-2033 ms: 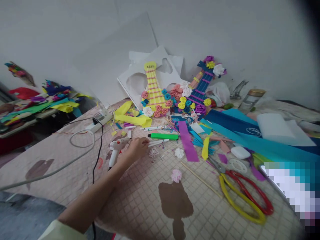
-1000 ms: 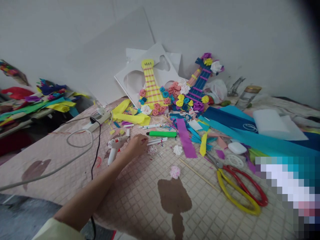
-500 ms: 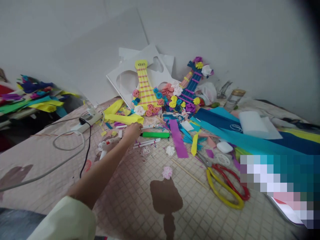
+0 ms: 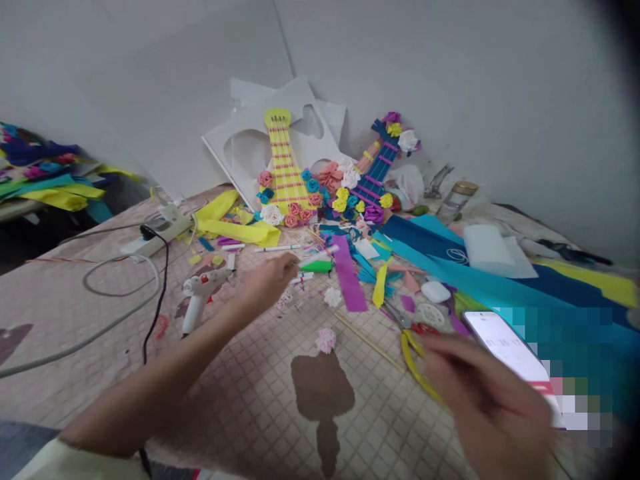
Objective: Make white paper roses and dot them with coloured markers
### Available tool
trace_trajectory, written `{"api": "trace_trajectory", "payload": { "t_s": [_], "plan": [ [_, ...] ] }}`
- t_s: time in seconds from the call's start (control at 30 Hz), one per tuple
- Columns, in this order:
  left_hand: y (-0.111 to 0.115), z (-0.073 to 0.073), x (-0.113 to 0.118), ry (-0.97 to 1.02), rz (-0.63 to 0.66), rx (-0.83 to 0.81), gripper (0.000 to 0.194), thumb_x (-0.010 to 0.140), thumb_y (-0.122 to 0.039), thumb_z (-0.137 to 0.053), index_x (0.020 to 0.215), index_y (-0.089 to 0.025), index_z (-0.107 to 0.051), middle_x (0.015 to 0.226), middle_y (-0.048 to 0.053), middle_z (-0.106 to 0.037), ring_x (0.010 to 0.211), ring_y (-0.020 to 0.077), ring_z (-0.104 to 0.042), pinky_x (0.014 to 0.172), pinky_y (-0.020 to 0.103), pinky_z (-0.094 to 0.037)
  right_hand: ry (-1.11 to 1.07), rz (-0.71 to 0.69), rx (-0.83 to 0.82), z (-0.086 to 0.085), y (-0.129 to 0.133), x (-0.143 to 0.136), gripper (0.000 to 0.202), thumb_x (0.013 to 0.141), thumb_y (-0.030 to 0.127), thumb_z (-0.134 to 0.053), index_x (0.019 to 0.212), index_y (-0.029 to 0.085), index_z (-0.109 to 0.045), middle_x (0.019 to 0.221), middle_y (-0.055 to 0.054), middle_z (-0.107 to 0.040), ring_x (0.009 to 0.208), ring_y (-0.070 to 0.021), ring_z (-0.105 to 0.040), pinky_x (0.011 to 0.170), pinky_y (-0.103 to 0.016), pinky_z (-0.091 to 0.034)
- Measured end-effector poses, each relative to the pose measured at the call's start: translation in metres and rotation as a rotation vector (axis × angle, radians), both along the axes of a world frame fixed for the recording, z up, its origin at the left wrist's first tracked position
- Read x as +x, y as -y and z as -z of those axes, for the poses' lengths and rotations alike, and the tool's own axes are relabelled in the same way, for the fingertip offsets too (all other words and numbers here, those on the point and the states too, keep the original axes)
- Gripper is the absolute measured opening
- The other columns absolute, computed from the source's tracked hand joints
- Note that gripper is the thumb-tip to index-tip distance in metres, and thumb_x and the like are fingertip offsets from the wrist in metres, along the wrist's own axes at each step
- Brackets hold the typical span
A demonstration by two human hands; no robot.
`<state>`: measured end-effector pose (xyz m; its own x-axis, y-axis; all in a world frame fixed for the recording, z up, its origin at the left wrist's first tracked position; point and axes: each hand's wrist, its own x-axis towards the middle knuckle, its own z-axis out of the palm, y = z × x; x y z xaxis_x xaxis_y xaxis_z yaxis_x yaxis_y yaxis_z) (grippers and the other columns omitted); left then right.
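Observation:
My left hand (image 4: 274,279) is closed on a thin white stick (image 4: 320,255), a pen or marker by its look, which points right over a green object (image 4: 319,267). More white sticks (image 4: 277,249) lie just behind the hand. My right hand (image 4: 487,393), blurred, is raised at the lower right over the red and yellow handles of the scissors (image 4: 413,360); its fingers are too smeared to read. Near the middle lie a white paper flower (image 4: 333,297), a pink one (image 4: 326,340), a thin wooden stick (image 4: 367,340) and a purple strip (image 4: 350,277).
A white glue gun (image 4: 197,300) and a power strip (image 4: 159,240) with cables lie left. Paper guitars, one yellow (image 4: 286,167) and one blue (image 4: 381,170), lean at the back. Blue sheets (image 4: 435,247), a glass jar (image 4: 457,200) and a lit phone (image 4: 505,347) are right.
My left hand has come back toward me, with the white stick now in it. My right hand has entered at the lower right, over the scissors. The view has shifted a little.

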<state>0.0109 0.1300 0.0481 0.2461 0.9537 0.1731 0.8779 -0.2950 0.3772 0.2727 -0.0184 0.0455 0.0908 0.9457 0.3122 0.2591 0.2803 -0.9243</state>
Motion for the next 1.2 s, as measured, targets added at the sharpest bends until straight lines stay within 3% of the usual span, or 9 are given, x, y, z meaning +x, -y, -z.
{"api": "trace_trajectory", "payload": {
  "t_s": [0.07, 0.13, 0.27, 0.43, 0.53, 0.6, 0.73, 1.03, 1.2],
  "plan": [
    [0.036, -0.008, 0.013, 0.047, 0.118, -0.028, 0.021, 0.090, -0.029, -0.046, 0.101, -0.021, -0.061, 0.095, 0.002, -0.070, 0.081, 0.0158, -0.064, 0.074, 0.027, -0.050, 0.295, -0.030, 0.078, 0.005, -0.024, -0.018, 0.030, 0.080, 0.023, -0.061, 0.110, 0.031, -0.057, 0.075, -0.001, -0.063, 0.065, -0.0173, -0.058, 0.060, -0.031, -0.048],
    [0.066, -0.015, 0.024, 0.129, 0.254, -0.030, 0.019, 0.088, -0.025, -0.048, 0.100, -0.020, -0.062, 0.097, 0.004, -0.070, 0.087, 0.0178, -0.064, 0.078, 0.028, -0.049, 0.539, -0.192, 0.052, 0.013, -0.042, -0.034, 0.040, 0.082, 0.022, -0.056, 0.121, 0.027, -0.051, 0.065, 0.001, -0.061, 0.055, -0.0166, -0.056, 0.054, -0.031, -0.045],
    [0.099, -0.023, 0.027, 0.255, 0.413, -0.087, 0.022, 0.090, -0.027, -0.046, 0.106, -0.021, -0.059, 0.101, 0.005, -0.068, 0.092, 0.0178, -0.063, 0.081, 0.029, -0.048, 0.680, -0.241, -0.003, 0.022, -0.053, -0.045, 0.025, 0.084, 0.023, -0.050, 0.106, 0.019, -0.059, 0.071, -0.005, -0.065, 0.064, -0.0199, -0.060, 0.060, -0.033, -0.043],
    [0.102, -0.023, 0.014, 0.213, 0.433, -0.023, 0.035, 0.091, -0.036, -0.041, 0.121, -0.019, -0.048, 0.121, 0.009, -0.058, 0.115, 0.0217, -0.049, 0.098, 0.036, -0.038, 0.225, -0.142, -0.142, 0.012, -0.045, -0.035, 0.021, 0.088, 0.038, -0.046, 0.091, 0.019, -0.057, 0.058, 0.001, -0.053, 0.054, -0.0131, -0.051, 0.052, -0.026, -0.038],
    [0.097, -0.017, 0.017, 0.213, 0.457, -0.083, 0.037, 0.090, -0.037, -0.044, 0.123, -0.019, -0.046, 0.122, 0.010, -0.056, 0.114, 0.0213, -0.048, 0.097, 0.035, -0.038, -0.192, -0.291, -0.241, 0.008, -0.040, -0.035, 0.026, 0.089, 0.042, -0.045, 0.086, 0.019, -0.057, 0.051, 0.004, -0.048, 0.050, -0.0108, -0.047, 0.051, -0.024, -0.037],
    [0.096, -0.013, 0.023, 0.232, 0.510, -0.194, 0.027, 0.092, -0.034, -0.041, 0.110, -0.018, -0.053, 0.107, 0.008, -0.062, 0.099, 0.0185, -0.056, 0.087, 0.030, -0.043, -0.341, -0.383, -0.266, 0.009, -0.039, -0.038, 0.025, 0.089, 0.040, -0.046, 0.087, 0.018, -0.059, 0.052, 0.003, -0.051, 0.049, -0.0103, -0.047, 0.052, -0.025, -0.036],
    [0.096, -0.009, 0.033, 0.235, 0.479, -0.290, 0.030, 0.094, -0.030, -0.034, 0.079, -0.015, -0.055, 0.076, 0.005, -0.058, 0.071, 0.0148, -0.054, 0.068, 0.025, -0.042, -0.429, -0.406, -0.266, 0.014, -0.040, -0.044, 0.027, 0.087, 0.040, -0.051, 0.083, 0.016, -0.063, 0.053, 0.001, -0.054, 0.050, -0.0101, -0.047, 0.050, -0.025, -0.033],
    [0.109, -0.020, 0.020, 0.422, 0.490, -0.659, 0.036, 0.094, -0.041, -0.029, 0.084, -0.019, -0.055, 0.072, 0.000, -0.052, 0.066, 0.0130, -0.046, 0.062, 0.023, -0.038, -0.344, -0.370, -0.400, 0.011, -0.031, -0.046, 0.027, 0.082, 0.043, -0.056, 0.073, 0.020, -0.066, 0.050, -0.002, -0.058, 0.049, -0.0157, -0.050, 0.049, -0.030, -0.036],
    [0.104, -0.020, -0.005, 0.570, 0.418, -0.778, 0.042, 0.092, -0.040, -0.027, 0.061, -0.018, -0.042, 0.061, -0.001, -0.042, 0.061, 0.0117, -0.042, 0.063, 0.023, -0.039, -0.577, -0.021, -0.167, 0.001, -0.048, 0.002, 0.033, 0.077, 0.042, -0.059, 0.051, 0.023, -0.051, 0.041, 0.005, -0.033, 0.040, -0.0100, -0.032, 0.040, -0.025, -0.031]
  ]
}}
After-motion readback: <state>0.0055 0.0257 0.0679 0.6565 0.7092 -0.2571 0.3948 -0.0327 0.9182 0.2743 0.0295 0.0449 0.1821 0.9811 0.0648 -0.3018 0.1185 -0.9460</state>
